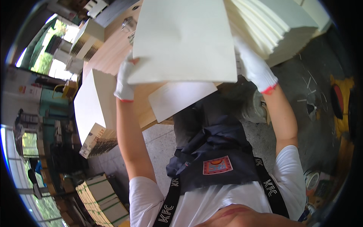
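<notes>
A large white paper sheet is held up in front of me, tilted, above the wooden table. My left hand, in a white knit glove with a red cuff, is closed on its near left corner, thumb on top and the other fingers hidden beneath. At the right edge, my right hand in a matching glove grips the sheet, its fingertips partly out of sight. Whether this is one sheet or several layered together, I cannot tell. Below it, another white sheet lies flat at the table's near edge.
Fanned stacks of white sheets rise at the far right of the wooden table. To the left stand a tall white stack and a smaller stack. Strapped bundles sit on the floor; paper scraps lie at right.
</notes>
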